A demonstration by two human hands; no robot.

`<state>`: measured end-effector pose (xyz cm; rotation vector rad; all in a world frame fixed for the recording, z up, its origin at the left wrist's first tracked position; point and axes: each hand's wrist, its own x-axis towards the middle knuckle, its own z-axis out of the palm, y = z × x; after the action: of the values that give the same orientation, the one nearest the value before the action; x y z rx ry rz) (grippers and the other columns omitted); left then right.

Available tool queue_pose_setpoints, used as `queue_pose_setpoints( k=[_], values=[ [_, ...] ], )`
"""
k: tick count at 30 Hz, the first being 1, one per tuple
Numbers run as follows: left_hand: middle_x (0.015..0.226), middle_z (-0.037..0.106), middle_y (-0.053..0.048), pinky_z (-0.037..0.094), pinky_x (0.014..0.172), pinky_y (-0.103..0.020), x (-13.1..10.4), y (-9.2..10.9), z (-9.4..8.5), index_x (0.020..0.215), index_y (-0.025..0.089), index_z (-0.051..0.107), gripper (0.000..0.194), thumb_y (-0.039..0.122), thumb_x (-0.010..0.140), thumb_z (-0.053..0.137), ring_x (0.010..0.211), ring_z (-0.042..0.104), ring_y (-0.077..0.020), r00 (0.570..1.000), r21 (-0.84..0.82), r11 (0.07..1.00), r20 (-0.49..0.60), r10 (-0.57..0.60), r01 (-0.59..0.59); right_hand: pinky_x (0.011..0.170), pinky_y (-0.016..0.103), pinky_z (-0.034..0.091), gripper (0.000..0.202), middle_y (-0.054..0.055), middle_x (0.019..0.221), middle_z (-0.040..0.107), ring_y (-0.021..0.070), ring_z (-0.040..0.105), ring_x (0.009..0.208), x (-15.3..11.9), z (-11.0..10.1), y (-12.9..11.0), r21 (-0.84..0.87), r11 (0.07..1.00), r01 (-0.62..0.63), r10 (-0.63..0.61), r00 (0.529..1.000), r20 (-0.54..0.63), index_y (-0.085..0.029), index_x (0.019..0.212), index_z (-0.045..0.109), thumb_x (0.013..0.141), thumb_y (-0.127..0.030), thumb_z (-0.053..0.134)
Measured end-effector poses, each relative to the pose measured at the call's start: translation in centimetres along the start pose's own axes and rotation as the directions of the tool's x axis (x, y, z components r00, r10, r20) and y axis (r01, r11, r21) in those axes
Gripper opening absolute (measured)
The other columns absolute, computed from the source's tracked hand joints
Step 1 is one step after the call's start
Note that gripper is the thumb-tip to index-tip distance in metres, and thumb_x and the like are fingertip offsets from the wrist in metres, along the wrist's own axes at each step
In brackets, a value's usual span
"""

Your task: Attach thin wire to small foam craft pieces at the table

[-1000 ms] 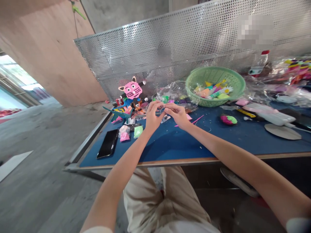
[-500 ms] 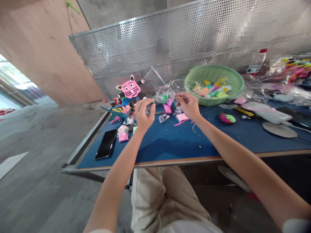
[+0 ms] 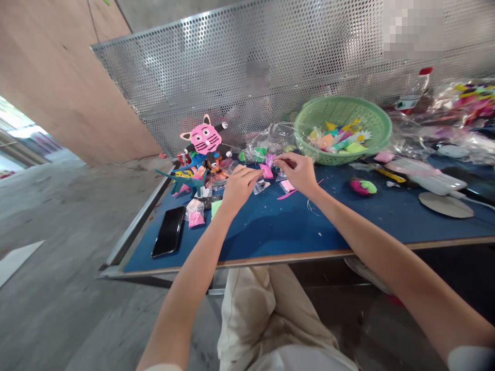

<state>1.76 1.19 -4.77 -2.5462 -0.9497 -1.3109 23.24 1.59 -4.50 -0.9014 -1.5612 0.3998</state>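
Both of my hands hover over the back part of the blue table [image 3: 266,232]. My left hand [image 3: 240,189] has its fingers together, tips pointing right toward a small pink packet [image 3: 266,171]; whatever it may pinch is too small to name. My right hand [image 3: 297,170] is closed in a pinch just right of that packet, and its content cannot be made out. A pink packet [image 3: 286,186] and a pink strip [image 3: 286,196] lie below the right hand. The pink cat face [image 3: 206,138] stands behind and left of my left hand.
A black phone [image 3: 169,232] and a bagged pink lump [image 3: 196,218] lie at the left. A green basket [image 3: 343,105] with colourful pieces stands at the back. Rightward are a magenta and green lump [image 3: 362,186], a yellow-handled tool [image 3: 390,175], a grey oval [image 3: 445,205] and a bottle [image 3: 413,95].
My left hand has moved right, closer to my right hand, and its fingers have come together. The right hand has shifted slightly down. The camera view has shifted a little.
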Motion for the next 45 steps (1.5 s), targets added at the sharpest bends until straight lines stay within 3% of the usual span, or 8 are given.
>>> queue_pose_setpoints(
  k=[9, 14, 19, 22, 28, 32, 37, 45],
  values=[
    [0.084, 0.073, -0.004, 0.056, 0.073, -0.029, 0.1, 2.2, 0.9, 0.09, 0.02, 0.072, 0.032, 0.042, 0.1, 0.053, 0.075, 0.067, -0.0142, 0.977, -0.18, 0.966, -0.064, -0.202, 0.188, 0.073, 0.036, 0.056, 0.026, 0.004, 0.081, 0.076, 0.0205, 0.069, 0.074, -0.1, 0.7, 0.0, 0.037, 0.997, -0.061, 0.06, 0.998, 0.031, -0.023, 0.088, 0.078, 0.088, -0.046, 0.066],
    [0.095, 0.076, -0.008, 0.06, 0.08, -0.032, 0.1, 2.1, 0.8, 0.1, 0.018, 0.071, 0.034, 0.042, 0.102, 0.048, 0.087, 0.072, -0.0161, 0.957, -0.291, 0.923, -0.069, -0.281, 0.25, 0.065, 0.032, 0.053, 0.032, 0.002, 0.069, 0.071, 0.0157, 0.063, 0.062, -0.1, 1.1, -0.3, 0.096, 0.99, -0.103, 0.092, 0.99, 0.105, -0.022, 0.078, 0.076, 0.087, -0.051, 0.067],
    [0.115, 0.076, -0.005, 0.06, 0.097, -0.044, -0.2, 1.3, 1.4, 0.106, 0.024, 0.076, 0.026, 0.037, 0.1, 0.054, 0.11, 0.071, -0.0212, 0.97, -0.258, 0.946, -0.089, -0.224, 0.195, 0.07, 0.035, 0.055, 0.027, 0.003, 0.076, 0.074, 0.018, 0.066, 0.067, -0.2, 1.0, 0.0, 0.085, 0.995, -0.05, 0.044, 0.996, 0.074, -0.022, 0.086, 0.078, 0.088, -0.046, 0.067],
    [0.115, 0.076, -0.002, 0.061, 0.097, -0.048, -0.4, 1.1, 1.5, 0.107, 0.028, 0.077, 0.024, 0.04, 0.098, 0.059, 0.108, 0.072, -0.0226, 0.975, -0.237, 0.956, -0.097, -0.199, 0.172, 0.082, 0.039, 0.055, 0.021, 0.005, 0.09, 0.077, 0.0226, 0.07, 0.083, -0.2, 0.7, 0.4, 0.012, 0.999, 0.05, -0.05, 0.998, 0.034, -0.024, 0.091, 0.08, 0.089, -0.041, 0.068],
    [0.118, 0.074, -0.005, 0.051, 0.105, -0.045, 0.0, 1.1, -0.6, 0.113, 0.027, 0.073, 0.032, 0.049, 0.09, 0.068, 0.113, 0.067, -0.0232, 0.972, 0.006, 0.998, -0.23, -0.059, 0.062, 0.093, 0.044, 0.052, 0.017, 0.005, 0.098, 0.077, 0.0247, 0.068, 0.092, 0.1, -0.1, 0.3, -0.061, 0.99, 0.127, -0.122, 0.99, 0.068, -0.027, 0.091, 0.08, 0.091, -0.036, 0.065],
    [0.126, 0.07, -0.006, 0.037, 0.113, -0.046, 0.4, 0.4, -1.5, 0.123, 0.029, 0.068, 0.051, 0.059, 0.082, 0.073, 0.125, 0.058, -0.0266, 0.994, 0.135, 0.991, -0.107, 0.01, 0.005, 0.09, 0.041, 0.052, 0.017, 0.004, 0.097, 0.077, 0.0222, 0.067, 0.089, -0.2, 0.0, 0.2, -0.083, 0.974, 0.212, -0.201, 0.972, 0.121, -0.029, 0.094, 0.08, 0.092, -0.036, 0.064],
    [0.109, 0.075, -0.003, 0.035, 0.107, -0.044, 0.2, 0.1, -1.3, 0.111, 0.03, 0.072, 0.04, 0.062, 0.09, 0.061, 0.115, 0.06, -0.024, 1.0, 0.195, 0.981, -0.023, 0.01, -0.005, 0.077, 0.036, 0.052, 0.018, 0.004, 0.094, 0.077, 0.0186, 0.065, 0.077, -0.5, 0.2, 0.0, -0.088, 0.963, 0.255, -0.233, 0.951, 0.202, -0.027, 0.096, 0.08, 0.092, -0.037, 0.066],
    [0.102, 0.074, -0.004, 0.034, 0.103, -0.041, 0.1, 0.6, -1.1, 0.105, 0.025, 0.07, 0.046, 0.066, 0.093, 0.053, 0.1, 0.064, -0.0214, 0.995, 0.247, 0.969, 0.095, -0.037, 0.012, 0.07, 0.033, 0.05, 0.014, 0.003, 0.087, 0.077, 0.0164, 0.065, 0.073, -0.5, 0.7, -0.3, -0.094, 0.97, 0.224, -0.199, 0.955, 0.22, -0.025, 0.088, 0.081, 0.089, -0.035, 0.07]
  ],
)
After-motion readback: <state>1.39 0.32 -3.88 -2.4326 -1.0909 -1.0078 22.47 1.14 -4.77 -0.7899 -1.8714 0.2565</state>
